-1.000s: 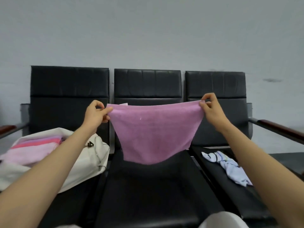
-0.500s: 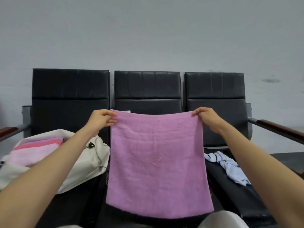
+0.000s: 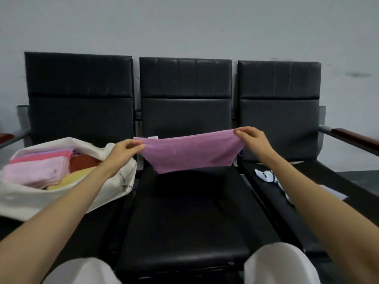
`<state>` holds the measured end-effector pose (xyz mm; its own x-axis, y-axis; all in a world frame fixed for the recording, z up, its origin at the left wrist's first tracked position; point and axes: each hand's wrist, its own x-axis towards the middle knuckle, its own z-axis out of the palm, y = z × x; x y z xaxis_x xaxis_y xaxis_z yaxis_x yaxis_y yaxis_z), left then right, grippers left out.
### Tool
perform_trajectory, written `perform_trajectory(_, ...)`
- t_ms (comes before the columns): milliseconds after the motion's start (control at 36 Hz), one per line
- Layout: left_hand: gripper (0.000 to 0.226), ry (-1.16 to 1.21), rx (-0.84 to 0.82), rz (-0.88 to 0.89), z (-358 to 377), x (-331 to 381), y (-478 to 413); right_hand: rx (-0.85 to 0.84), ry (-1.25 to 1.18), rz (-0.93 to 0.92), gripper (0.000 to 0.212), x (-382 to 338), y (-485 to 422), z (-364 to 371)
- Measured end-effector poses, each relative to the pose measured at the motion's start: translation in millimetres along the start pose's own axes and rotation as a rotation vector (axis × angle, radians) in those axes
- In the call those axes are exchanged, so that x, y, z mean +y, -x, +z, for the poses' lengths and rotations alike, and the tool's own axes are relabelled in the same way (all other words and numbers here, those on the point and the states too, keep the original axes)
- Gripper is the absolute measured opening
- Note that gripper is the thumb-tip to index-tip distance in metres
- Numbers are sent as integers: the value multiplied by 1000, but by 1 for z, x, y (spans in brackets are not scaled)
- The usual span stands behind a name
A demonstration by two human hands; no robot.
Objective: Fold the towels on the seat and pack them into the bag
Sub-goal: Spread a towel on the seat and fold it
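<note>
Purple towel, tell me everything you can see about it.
The purple towel looks like soft terry, with a white tag on its top edge. The left hand and right hand pinch its top corners, holding it stretched over the middle seat; its lower edge sags narrower. Nothing else seems to touch it.

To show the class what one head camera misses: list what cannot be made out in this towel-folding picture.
All head view.
Bag: its left end is cut off by the frame edge.
Folded towels in it: lower layers hidden by upper ones and the bag wall.
Pale cloth on the right seat: mostly behind the right forearm.
White tag on the purple towel: too small to read.
</note>
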<state>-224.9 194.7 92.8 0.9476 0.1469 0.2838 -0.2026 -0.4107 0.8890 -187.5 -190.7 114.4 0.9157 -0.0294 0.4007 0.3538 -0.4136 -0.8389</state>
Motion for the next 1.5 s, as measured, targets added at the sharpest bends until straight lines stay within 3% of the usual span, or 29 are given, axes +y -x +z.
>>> perform_trajectory(222,4,-102,-164,-117,5,-58,42,-93,52,186,12,57,64,13)
perform_trajectory(417,19,-128,-436,-478,32,-102,63,-330,126,499,14,112,94,32)
perform_trajectory(556,27,-181,-416,-563,53,-115,60,-361,191,611,20,127,98,43)
perform_trajectory(750,20,-117,-228,-499,54,-100,27,-220,189,457,27,123,63,44)
perform_trajectory(861,21,-165,-189,-515,61,-110,16,-231,252,421,24,130,46,56)
perform_trajectory(1028,34,-474,-276,-438,76,-144,24,-358,623,393,27,165,48,85)
perform_trajectory(1222,40,-660,-300,-358,80,-153,22,-370,752,343,26,171,48,90)
perform_trajectory(1333,46,-841,-204,-119,95,-143,37,-260,949,199,38,163,54,100)
perform_trajectory(1389,48,-812,-200,18,111,-133,47,-219,841,35,40,153,60,116)
perform_trajectory(1444,56,-809,-296,85,133,-128,56,-266,698,-85,47,147,69,138)
perform_trajectory(1500,63,-880,-446,45,151,-133,65,-475,654,-62,60,142,84,161)
